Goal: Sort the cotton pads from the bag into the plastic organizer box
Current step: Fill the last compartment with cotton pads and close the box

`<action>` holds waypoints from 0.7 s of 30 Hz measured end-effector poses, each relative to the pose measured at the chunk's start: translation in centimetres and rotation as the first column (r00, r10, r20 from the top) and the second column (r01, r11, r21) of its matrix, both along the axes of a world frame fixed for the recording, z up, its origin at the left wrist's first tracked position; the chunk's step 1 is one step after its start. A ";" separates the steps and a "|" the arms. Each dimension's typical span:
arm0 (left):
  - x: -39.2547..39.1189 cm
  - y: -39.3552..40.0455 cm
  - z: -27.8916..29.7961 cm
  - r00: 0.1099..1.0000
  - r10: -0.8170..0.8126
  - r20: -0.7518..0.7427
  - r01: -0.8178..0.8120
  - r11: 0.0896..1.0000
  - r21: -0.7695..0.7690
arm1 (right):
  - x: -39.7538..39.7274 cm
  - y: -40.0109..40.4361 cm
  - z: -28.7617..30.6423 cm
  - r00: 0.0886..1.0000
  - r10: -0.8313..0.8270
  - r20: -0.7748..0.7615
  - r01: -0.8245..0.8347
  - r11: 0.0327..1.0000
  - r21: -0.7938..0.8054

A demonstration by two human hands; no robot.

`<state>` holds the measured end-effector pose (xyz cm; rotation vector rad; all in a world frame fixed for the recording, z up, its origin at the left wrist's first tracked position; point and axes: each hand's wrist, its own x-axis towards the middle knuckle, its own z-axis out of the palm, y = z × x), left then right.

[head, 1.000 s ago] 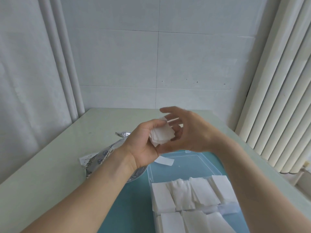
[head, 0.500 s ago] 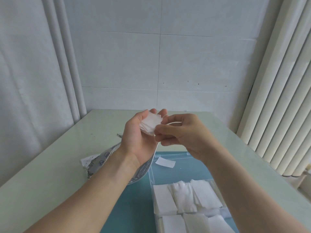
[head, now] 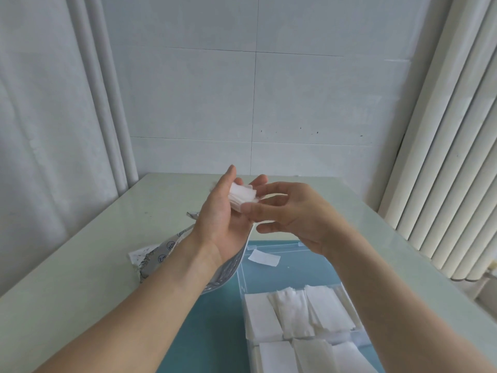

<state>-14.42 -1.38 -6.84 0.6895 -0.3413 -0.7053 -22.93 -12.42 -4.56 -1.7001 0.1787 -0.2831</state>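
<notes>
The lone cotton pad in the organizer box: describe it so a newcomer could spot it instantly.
Find the clear plastic organizer box on the teal mat. In its far, otherwise bare section, the lone cotton pad lies flat by itself, unlike the packed rows nearer the person.

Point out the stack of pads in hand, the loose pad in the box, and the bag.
stack of cotton pads [head: 242,194], head view, on its top pad.
loose pad [head: 264,257], head view, on its middle.
bag [head: 158,255], head view, on its printed side left of the forearm.
</notes>
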 end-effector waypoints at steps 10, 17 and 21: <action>-1.3 -0.3 0.6 0.986 0.057 0.154 -0.066 0.996 0.053 | 0.3 0.2 -0.3 0.982 -0.162 0.101 0.167 0.985 -0.043; -0.6 -0.8 0.2 0.916 0.284 0.285 -0.319 0.944 0.084 | 0.1 1.1 -0.1 0.989 -0.131 -0.072 0.130 0.991 -0.031; -0.8 -1.0 -0.4 0.838 0.338 0.428 -0.422 0.899 0.116 | 0.2 1.6 -0.1 0.991 0.007 -0.131 0.019 0.980 0.200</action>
